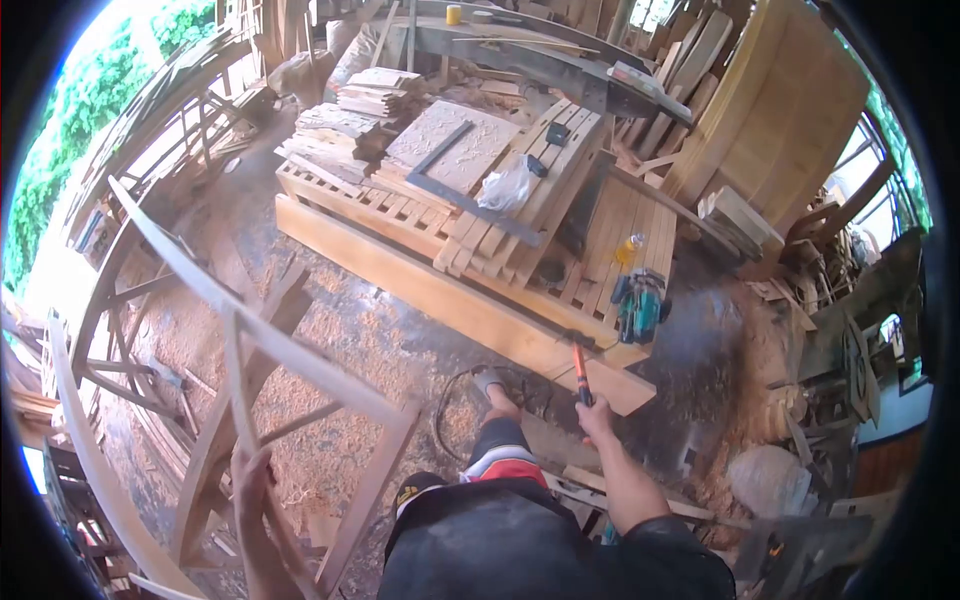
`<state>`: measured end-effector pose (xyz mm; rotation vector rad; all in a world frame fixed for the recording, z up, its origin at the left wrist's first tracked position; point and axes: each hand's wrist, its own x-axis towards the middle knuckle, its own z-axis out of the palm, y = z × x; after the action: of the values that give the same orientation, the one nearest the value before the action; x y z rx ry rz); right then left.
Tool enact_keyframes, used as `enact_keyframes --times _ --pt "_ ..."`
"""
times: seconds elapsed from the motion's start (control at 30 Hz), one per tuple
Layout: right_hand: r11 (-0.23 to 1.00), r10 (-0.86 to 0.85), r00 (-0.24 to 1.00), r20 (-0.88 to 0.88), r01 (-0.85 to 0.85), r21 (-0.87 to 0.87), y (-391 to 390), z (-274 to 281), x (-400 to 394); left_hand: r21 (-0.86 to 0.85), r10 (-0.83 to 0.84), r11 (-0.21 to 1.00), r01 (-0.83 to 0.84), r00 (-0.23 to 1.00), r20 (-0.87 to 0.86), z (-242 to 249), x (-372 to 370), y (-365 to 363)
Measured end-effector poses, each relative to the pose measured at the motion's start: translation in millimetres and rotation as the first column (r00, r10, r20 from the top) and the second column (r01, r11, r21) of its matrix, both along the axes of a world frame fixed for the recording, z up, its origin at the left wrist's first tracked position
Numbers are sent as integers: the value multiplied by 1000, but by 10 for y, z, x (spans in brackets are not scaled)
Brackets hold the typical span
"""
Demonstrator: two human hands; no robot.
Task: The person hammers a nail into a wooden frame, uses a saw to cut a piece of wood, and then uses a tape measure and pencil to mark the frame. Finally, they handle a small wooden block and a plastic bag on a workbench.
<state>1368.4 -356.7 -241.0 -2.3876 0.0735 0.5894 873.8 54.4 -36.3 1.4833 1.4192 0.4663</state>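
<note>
My right hand (596, 418) is closed around the orange and black handle of a hammer (582, 375). Its dark head overlaps the near end of a long, smooth plank (440, 310) in this view. On my left, my left hand (252, 474) is wrapped round a slanting brace of a wooden frame (270, 340). The frame's long pale bar runs from the upper left toward my legs, where another piece joins it at a corner. Just beyond the hammer, a teal power tool (642, 305) rests on slatted boards, beside a yellow bottle (628, 248).
A stack of slatted panels (520, 255) carries a framing square (440, 190), a plastic bag (505, 188) and rough boards (330, 135). Wood shavings (330, 440) cover the floor, with a cable (437, 425) by my foot. Large panels (770, 130) lean at the right.
</note>
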Motion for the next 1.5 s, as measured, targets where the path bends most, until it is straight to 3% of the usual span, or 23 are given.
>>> enact_keyframes --times 0.03,0.1,0.17,0.2,0.23,0.33,0.37,0.43,0.47,0.5,0.6,0.67,0.77,0.87,0.9,1.0,1.03,1.1,1.13,1.2,1.33,1.5 --pt "1000 -14 1000 23 14 -8 298 84 391 20 41 999 -40 998 -51 -38 13 16" --pt "999 -26 998 61 28 -32 773 126 1145 51 124 991 -125 992 11 -94 78 4" --pt "996 -83 994 69 84 -4 1157 -154 1953 -4 214 976 -218 962 -167 142 410 -54" --pt "994 -113 991 66 113 0 1325 -329 2322 56 258 966 -253 929 -267 -53 206 3" --pt "994 -99 987 129 105 -39 1363 -882 2775 113 306 952 -284 881 -360 -234 27 64" --pt "980 -197 976 89 196 10 1785 -1128 3552 385 390 893 -232 826 -407 -621 -405 111" --pt "968 -244 970 9 244 -50 2009 -900 3722 307 461 884 -353 767 -446 -487 -133 90" --pt "956 -293 956 -2 293 -16 2209 -1095 4067 151 563 796 -586 625 -541 -115 561 31" --pt "947 -321 947 -5 321 5 2260 -1212 4209 164 588 760 -629 559 -585 -129 628 78" --pt "961 -270 957 103 274 -34 2183 -1727 4403 182 596 748 -638 525 -608 -174 733 117" --pt "966 -243 955 171 254 -49 2171 -2242 4819 250 608 727 -639 431 -667 -263 955 192" --pt "959 -267 961 79 273 -78 2144 -2383 4991 278 603 728 -627 392 -695 -314 984 220" --pt "960 -256 965 -61 246 -136 2439 -1852 5171 299 586 739 -604 356 -728 -352 962 224" --pt "988 35 999 -22 -38 -153 2252 -2387 5361 323 575 752 -575 332 -748 -387 950 202" --pt "942 160 987 -8 -155 -297 2312 -2313 5369 329 571 757 -564 327 -753 -401 926 187" --pt "924 117 979 168 -45 -381 2638 -2150 5332 350 551 789 -504 330 -767 -456 825 168" --pt "838 246 923 295 -49 -543 2794 -2071 5281 364 540 806 -466 328 -775 -451 754 152" --pt "841 505 808 304 -380 -386 2936 -2075 5445 383 510 843 -378 333 -793 -508 628 66" --pt "784 614 724 315 -513 -350 2980 -2208 5568 387 479 870 -307 336 -811 -579 568 24" --pt "658 753 640 155 -734 -168 3221 -2181 5616 414 462 884 -218 271 -845 -526 527 -237" --pt "430 902 414 120 -887 -169 3769 -2299 5720 510 540 836 -202 134 -831 -398 768 -315" --pt "386 917 350 192 -901 -198 4290 -1981 5429 574 615 709 -410 -39 -787 -494 1027 -140"
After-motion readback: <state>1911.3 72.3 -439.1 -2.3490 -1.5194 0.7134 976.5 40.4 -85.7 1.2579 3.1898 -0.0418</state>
